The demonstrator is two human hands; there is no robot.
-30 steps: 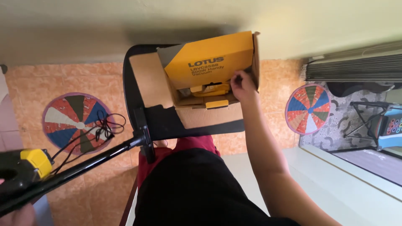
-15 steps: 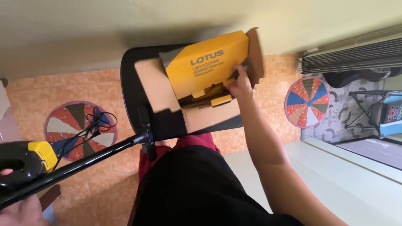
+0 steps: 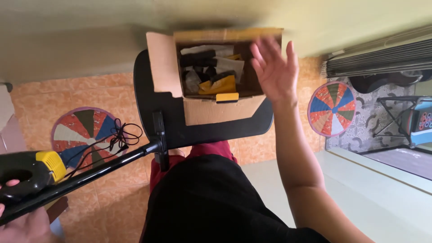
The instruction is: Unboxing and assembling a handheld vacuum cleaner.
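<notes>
A brown cardboard box stands open on a black chair seat. Inside lie black, white and yellow parts. My right hand hovers at the box's right edge, palm showing, fingers spread, holding nothing. At the bottom left my left hand grips a black and yellow handheld vacuum, whose long black tube reaches up toward the chair. A black cord hangs from it.
Orange floor tiles lie below, with a round multicoloured mat at left and another at right. A pale wall runs behind the box. My dark-clothed body fills the bottom centre. A folded rack stands far right.
The box's yellow lid flap, held down by my right hand before, has swung fully open, exposing the contents. My right hand has let go and spread. The vacuum has shifted slightly.
</notes>
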